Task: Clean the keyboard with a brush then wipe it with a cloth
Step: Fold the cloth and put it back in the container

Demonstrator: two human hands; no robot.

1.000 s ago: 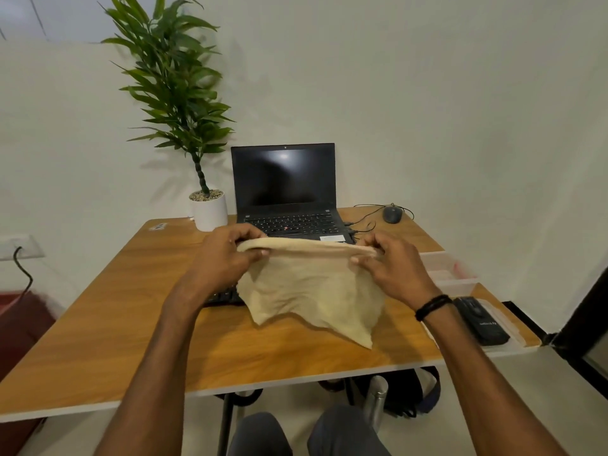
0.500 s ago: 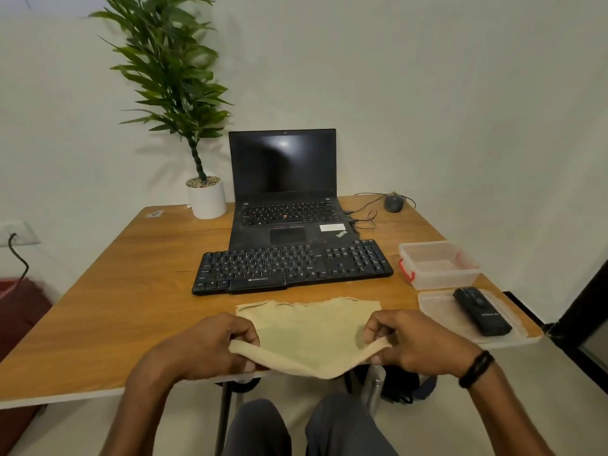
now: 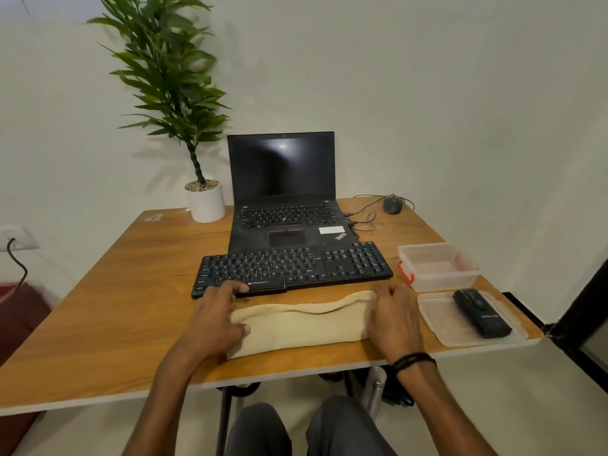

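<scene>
Nearest to us are a person's knees [image 3: 296,429] in dark trousers, below the front edge of the wooden table [image 3: 115,324]; just past that edge a folded beige cloth [image 3: 302,327] lies flat on the wood, long side running left to right. The left hand [image 3: 215,319] rests on the cloth's left end with its fingers stretched forward and its thumb laid on the fabric; its fingertips reach the front edge of the keyboard [image 3: 296,268]. The right hand [image 3: 396,319], a dark band [image 3: 413,360] at its wrist, lies on the cloth's right end; it is blurred, yet we make out the fingers extended and flat, curled round nothing.

The black keyboard sits just behind the cloth, apart from it by a thin strip of wood; to its right we see a clear lid [image 3: 441,324] bearing a black oblong device [image 3: 482,312], and behind that a clear plastic container [image 3: 437,266] with a red clasp. Touching the keyboard's back edge is an open laptop [image 3: 283,192], its screen dark; a potted plant [image 3: 205,202] stands to its left, a wired mouse [image 3: 392,205] to its right; far left, a wall socket [image 3: 14,238] has a cable plugged in.
</scene>
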